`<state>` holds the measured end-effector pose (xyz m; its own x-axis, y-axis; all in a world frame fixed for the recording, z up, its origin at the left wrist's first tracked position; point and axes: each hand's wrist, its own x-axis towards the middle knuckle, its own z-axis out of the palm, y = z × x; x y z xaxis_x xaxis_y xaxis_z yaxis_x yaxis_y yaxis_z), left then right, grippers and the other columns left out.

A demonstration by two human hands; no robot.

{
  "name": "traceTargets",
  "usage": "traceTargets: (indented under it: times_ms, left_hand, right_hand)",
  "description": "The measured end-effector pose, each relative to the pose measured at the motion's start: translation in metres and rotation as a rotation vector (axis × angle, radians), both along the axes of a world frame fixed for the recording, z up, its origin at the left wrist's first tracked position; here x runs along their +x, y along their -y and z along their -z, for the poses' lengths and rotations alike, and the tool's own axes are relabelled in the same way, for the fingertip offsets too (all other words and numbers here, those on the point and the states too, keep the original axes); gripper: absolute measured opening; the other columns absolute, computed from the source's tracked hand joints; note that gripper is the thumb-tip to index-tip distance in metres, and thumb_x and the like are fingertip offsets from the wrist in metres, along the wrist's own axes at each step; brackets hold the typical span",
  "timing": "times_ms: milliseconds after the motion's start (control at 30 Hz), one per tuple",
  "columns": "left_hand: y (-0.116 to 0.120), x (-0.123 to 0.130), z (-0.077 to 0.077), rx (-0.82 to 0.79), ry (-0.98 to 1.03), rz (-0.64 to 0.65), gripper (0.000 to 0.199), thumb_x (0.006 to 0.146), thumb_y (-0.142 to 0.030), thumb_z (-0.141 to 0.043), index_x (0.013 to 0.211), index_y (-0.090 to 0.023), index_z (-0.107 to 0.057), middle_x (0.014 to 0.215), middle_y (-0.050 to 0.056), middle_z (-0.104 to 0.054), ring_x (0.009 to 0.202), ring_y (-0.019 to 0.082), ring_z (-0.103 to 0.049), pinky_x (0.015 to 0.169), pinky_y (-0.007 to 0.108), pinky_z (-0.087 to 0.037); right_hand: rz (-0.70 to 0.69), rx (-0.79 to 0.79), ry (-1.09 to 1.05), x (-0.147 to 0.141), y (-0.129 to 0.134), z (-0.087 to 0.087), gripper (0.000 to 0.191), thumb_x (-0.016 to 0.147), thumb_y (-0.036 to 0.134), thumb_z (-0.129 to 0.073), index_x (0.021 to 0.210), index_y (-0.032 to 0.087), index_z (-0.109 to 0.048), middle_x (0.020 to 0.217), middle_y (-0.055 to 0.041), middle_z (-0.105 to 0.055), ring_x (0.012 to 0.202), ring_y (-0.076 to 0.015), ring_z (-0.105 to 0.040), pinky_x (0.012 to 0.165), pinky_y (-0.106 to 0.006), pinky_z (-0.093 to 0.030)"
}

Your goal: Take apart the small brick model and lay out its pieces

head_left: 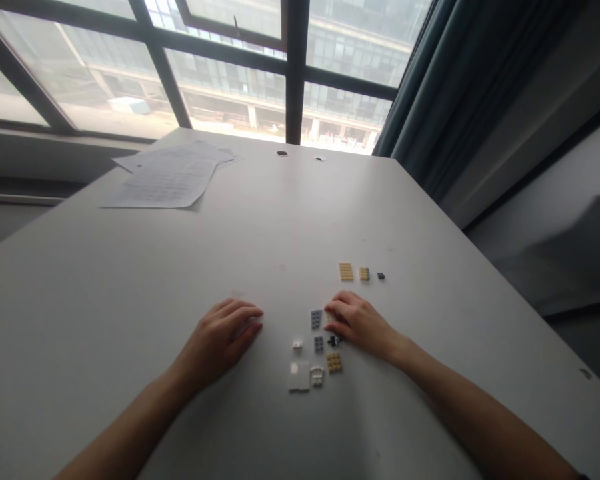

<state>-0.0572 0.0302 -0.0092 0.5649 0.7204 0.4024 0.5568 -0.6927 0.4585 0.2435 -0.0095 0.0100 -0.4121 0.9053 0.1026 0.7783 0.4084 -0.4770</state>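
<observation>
My left hand (224, 337) rests on the white table with fingers stretched and thumb apart, holding nothing I can see. My right hand (357, 323) has thumb and fingertips around a small pale toy brick (329, 319), mostly hidden by the fingers. Just left of it lies a grey brick (316, 319). Below are another grey brick (319, 345), a black piece (334, 341) partly by my thumb, and a tan brick (334, 363). Nearer to me lie a white flat plate (299, 377), a white arched piece (317, 377) and a tiny white piece (297, 345).
Beyond my right hand sit a tan plate (346, 271), a tan-and-grey brick (364, 274) and a small dark brick (381, 275) in a row. Printed papers (165, 177) lie at the table's far left. Windows and a dark curtain (460, 87) stand behind the table (130, 280).
</observation>
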Motion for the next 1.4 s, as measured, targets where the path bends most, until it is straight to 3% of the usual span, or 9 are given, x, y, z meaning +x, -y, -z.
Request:
traceTargets:
  times_ms: [233, 467, 767, 933, 1100, 1267, 1400]
  left_hand:
    - [-0.001, 0.000, 0.001, -0.010, -0.009, 0.006, 0.017, 0.089, -0.030, -0.052, 0.096, -0.019, -0.064, 0.094, 0.005, -0.068, 0.088, 0.018, -0.061, 0.085, 0.031, -0.048]
    - [-0.001, 0.000, 0.001, -0.009, -0.022, -0.001, 0.018, 0.089, -0.031, -0.052, 0.096, -0.019, -0.063, 0.094, 0.006, -0.068, 0.088, 0.018, -0.061, 0.085, 0.031, -0.048]
    - [0.001, 0.001, 0.001, 0.010, -0.036, -0.015, 0.019, 0.088, -0.031, -0.053, 0.100, -0.019, -0.063, 0.097, 0.006, -0.067, 0.092, 0.019, -0.060, 0.091, 0.035, -0.046]
    - [0.003, 0.034, -0.006, -0.034, -0.112, 0.069, 0.022, 0.088, -0.031, -0.054, 0.105, -0.022, -0.064, 0.103, 0.007, -0.067, 0.094, 0.021, -0.060, 0.087, 0.037, -0.049]
    - [-0.009, 0.075, -0.015, -0.141, -0.161, 0.122, 0.028, 0.083, -0.031, -0.062, 0.109, -0.022, -0.066, 0.106, 0.007, -0.066, 0.097, 0.023, -0.059, 0.087, 0.037, -0.049]
    - [-0.018, 0.087, -0.018, -0.165, -0.235, 0.152, 0.037, 0.074, -0.034, -0.070, 0.110, -0.025, -0.067, 0.104, 0.006, -0.065, 0.095, 0.023, -0.059, 0.084, 0.036, -0.048]
    - [-0.013, 0.090, -0.020, -0.128, -0.266, 0.165, 0.032, 0.073, -0.034, -0.071, 0.104, -0.027, -0.068, 0.101, 0.005, -0.064, 0.092, 0.022, -0.058, 0.081, 0.035, -0.048]
  right_hand:
    - [0.142, 0.118, 0.004, 0.053, -0.003, -0.001, 0.017, 0.086, 0.021, -0.062, 0.103, 0.019, -0.062, 0.102, -0.0078, -0.061, 0.099, -0.0219, -0.058, 0.092, -0.038, -0.047]
    - [0.225, 0.085, 0.037, 0.099, -0.004, 0.003, 0.015, 0.086, 0.025, -0.060, 0.100, 0.020, -0.064, 0.099, -0.0079, -0.062, 0.094, -0.0224, -0.059, 0.087, -0.038, -0.048]
    - [0.241, 0.068, 0.012, 0.101, -0.003, 0.006, 0.019, 0.086, 0.028, -0.061, 0.102, 0.018, -0.064, 0.099, -0.0077, -0.061, 0.092, -0.0212, -0.058, 0.085, -0.035, -0.048]
    - [0.250, 0.077, -0.003, 0.098, -0.001, 0.006, 0.018, 0.086, 0.027, -0.061, 0.101, 0.018, -0.064, 0.098, -0.0077, -0.061, 0.091, -0.0212, -0.058, 0.085, -0.036, -0.047]
    - [0.253, 0.092, -0.029, 0.095, 0.001, 0.008, 0.018, 0.086, 0.026, -0.061, 0.101, 0.018, -0.064, 0.099, -0.0079, -0.062, 0.094, -0.0216, -0.058, 0.087, -0.037, -0.047]
    - [0.266, 0.123, -0.041, 0.095, 0.002, 0.013, 0.019, 0.086, 0.027, -0.061, 0.102, 0.019, -0.064, 0.099, -0.0082, -0.061, 0.097, -0.0229, -0.058, 0.088, -0.039, -0.047]
    - [0.277, 0.132, -0.047, 0.094, 0.002, 0.014, 0.018, 0.086, 0.027, -0.061, 0.102, 0.020, -0.065, 0.099, -0.0081, -0.062, 0.098, -0.0235, -0.057, 0.089, -0.040, -0.047]
